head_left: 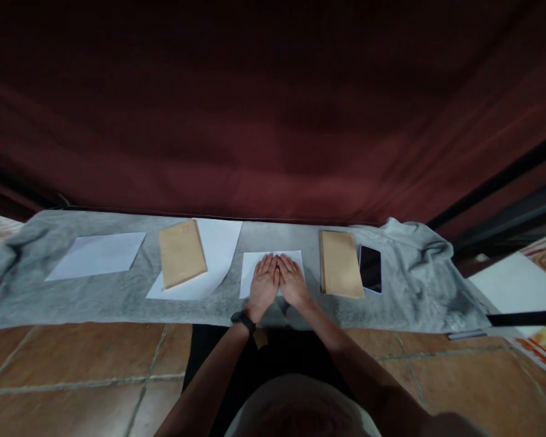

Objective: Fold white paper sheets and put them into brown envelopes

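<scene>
Both of my hands lie flat on a white sheet of paper (247,276) in the middle of the cloth-covered table. My left hand (264,279), with a black band on its wrist, presses on the sheet's left half. Beside it my right hand (292,278) rests with fingers stretched out, the thumbs and index fingers close together. The hands hide much of the sheet. To the left, a brown envelope (182,254) lies on a larger white sheet (221,243). On the right is a stack of brown envelopes (343,264).
A dark-screened phone (370,269) lies against the right envelopes. Another white sheet (97,255) is at the far left. The grey cloth (409,285) is bunched at the right end. A dark red curtain (273,121) hangs behind the table; floor tiles (73,358) show in front.
</scene>
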Tool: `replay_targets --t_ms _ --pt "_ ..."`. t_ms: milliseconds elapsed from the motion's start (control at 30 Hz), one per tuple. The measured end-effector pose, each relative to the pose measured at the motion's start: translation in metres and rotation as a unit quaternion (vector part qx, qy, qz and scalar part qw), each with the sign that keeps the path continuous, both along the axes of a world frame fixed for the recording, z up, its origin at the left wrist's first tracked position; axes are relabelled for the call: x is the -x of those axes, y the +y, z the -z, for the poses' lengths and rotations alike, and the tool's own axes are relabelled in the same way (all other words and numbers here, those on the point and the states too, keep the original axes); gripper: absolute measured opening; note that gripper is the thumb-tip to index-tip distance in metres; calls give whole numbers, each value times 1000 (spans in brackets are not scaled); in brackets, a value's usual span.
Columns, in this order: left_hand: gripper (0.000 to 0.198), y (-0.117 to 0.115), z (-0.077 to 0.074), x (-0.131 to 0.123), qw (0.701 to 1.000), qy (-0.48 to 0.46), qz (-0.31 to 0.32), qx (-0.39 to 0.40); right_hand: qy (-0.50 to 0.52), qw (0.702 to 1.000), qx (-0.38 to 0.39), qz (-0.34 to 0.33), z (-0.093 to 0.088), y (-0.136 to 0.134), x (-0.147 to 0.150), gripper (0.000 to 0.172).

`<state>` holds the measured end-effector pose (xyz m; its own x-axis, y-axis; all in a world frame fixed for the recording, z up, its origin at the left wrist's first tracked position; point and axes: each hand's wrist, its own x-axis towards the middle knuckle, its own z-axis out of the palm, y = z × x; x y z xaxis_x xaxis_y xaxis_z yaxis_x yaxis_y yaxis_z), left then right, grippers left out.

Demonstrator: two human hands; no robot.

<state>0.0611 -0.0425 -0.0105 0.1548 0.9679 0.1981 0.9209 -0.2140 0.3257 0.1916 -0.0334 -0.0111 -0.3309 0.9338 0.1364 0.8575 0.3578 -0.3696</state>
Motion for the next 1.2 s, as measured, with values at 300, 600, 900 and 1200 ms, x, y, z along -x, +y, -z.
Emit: replay_targets --t_ms 300,600,900,1200 --pt "64 5 11 20 998 47 -51 7 -50 997 -60 18 15 16 -7 56" --pt "65 -14 15 56 996 22 -86 -13 -63 991 -87 81 25 4 -25 63" --pt "64 -37 1 12 997 31 72 -8 -53 999 -11 3 5 -16 -6 55" --pt "59 -50 2 7 993 36 107 36 -90 996 0 -29 5 -33 -13 59"
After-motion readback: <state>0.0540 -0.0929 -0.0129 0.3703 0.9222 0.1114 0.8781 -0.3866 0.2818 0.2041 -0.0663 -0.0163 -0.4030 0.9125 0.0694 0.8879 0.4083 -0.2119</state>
